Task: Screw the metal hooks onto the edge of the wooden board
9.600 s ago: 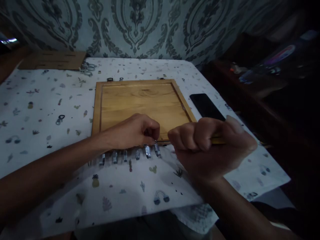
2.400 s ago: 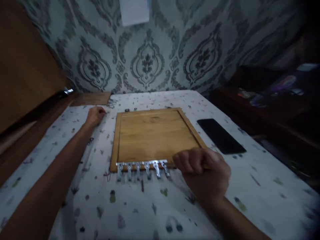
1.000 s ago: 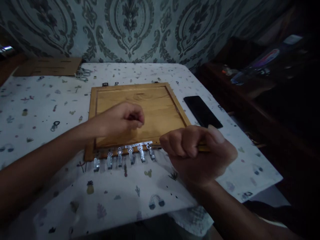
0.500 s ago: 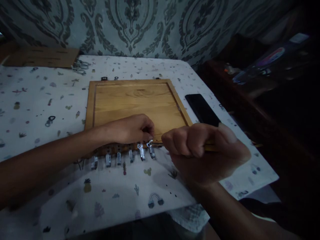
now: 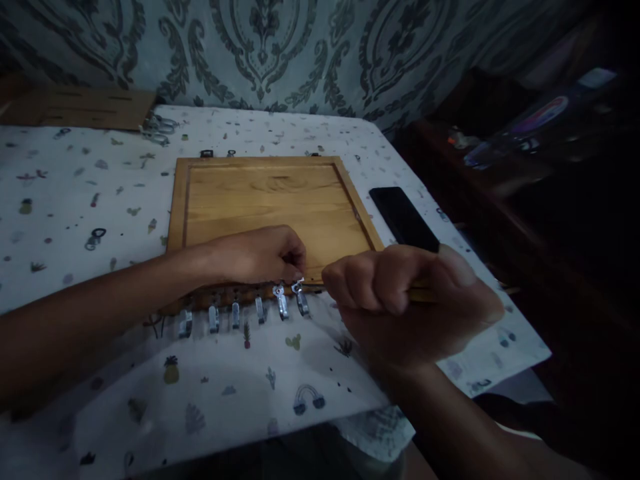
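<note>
A framed wooden panel [image 5: 270, 207] lies flat on the table. Along its near edge sits a row of several shiny metal clips [image 5: 260, 310], which hang over the edge toward me. My left hand [image 5: 255, 257] rests over the panel's near edge, thumb and fingers pinched at the top of the rightmost metal clip [image 5: 301, 300]. Right of it, my right hand [image 5: 400, 293] is raised in a fist around a thin yellow stick-like tool [image 5: 423, 294]. Most of that tool is hidden by the fingers, so its kind does not show.
A black phone [image 5: 405, 217] lies right of the panel. At the back left are a piece of cardboard [image 5: 80, 110] and a bunch of metal pieces [image 5: 159, 128]. The patterned tablecloth [image 5: 235, 400] ends near me. A plastic bottle [image 5: 545, 117] lies beyond the table's right side.
Both hands hold nearly the same pose and place. The whole view has shifted slightly, with the panel and table appearing a little further left and up.
</note>
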Demonstrator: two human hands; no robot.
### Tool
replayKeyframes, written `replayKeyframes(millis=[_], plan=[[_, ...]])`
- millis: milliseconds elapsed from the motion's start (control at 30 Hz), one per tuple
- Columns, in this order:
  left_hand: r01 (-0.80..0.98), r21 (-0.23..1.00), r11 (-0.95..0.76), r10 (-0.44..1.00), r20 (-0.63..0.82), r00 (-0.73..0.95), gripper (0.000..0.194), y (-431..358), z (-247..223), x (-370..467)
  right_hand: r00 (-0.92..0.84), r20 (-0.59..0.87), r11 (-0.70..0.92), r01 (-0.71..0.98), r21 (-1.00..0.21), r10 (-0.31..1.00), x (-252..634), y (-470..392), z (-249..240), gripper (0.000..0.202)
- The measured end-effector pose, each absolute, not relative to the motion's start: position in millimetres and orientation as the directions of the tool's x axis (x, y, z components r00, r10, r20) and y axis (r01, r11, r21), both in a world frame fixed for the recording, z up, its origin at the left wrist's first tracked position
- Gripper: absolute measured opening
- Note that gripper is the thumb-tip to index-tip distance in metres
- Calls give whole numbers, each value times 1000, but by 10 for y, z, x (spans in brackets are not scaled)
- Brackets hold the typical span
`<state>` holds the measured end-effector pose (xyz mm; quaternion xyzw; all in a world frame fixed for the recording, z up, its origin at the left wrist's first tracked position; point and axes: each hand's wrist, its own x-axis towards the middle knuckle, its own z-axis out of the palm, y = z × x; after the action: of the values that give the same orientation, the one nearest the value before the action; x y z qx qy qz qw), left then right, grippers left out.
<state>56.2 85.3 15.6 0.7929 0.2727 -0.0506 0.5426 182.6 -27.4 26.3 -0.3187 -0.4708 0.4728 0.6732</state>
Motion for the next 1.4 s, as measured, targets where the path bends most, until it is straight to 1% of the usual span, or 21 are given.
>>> replayKeyframes(millis=[200,333,433,633,833,1067,1233,1333,1400], plan=[[472,828,-302,400,-339,851,12,835,134,605,121,338,359,-348,-866,933,1804,-275,265,57],[458,846,-273,398,-334,854,8,864,66,612,124,354,374,-368,-851,927,1786,-275,261,58],[453,859,-238,371,-351,860,5,889,30,606,128,362,383,-386,-840,923,1795,-266,256,57],[447,860,-246,349,-352,868,6,885,40,603,-1,412,383,-365,-849,911,1885,-237,227,54],[440,853,-281,366,-328,871,7,853,69,605,17,400,379,-363,-851,916,1875,-242,222,56],[429,855,-292,364,-316,876,9,851,38,565,44,439,423,-368,-828,897,1847,-233,211,55],[428,848,-314,371,-305,877,9,862,37,548,70,408,404,-371,-836,910,1839,-238,200,56],[426,837,-342,400,-281,873,12,832,86,488,67,408,402,-375,-835,911,1835,-239,207,56],[419,812,-407,463,-212,861,14,771,120,398,71,408,403,-377,-834,910,1830,-236,212,57]])
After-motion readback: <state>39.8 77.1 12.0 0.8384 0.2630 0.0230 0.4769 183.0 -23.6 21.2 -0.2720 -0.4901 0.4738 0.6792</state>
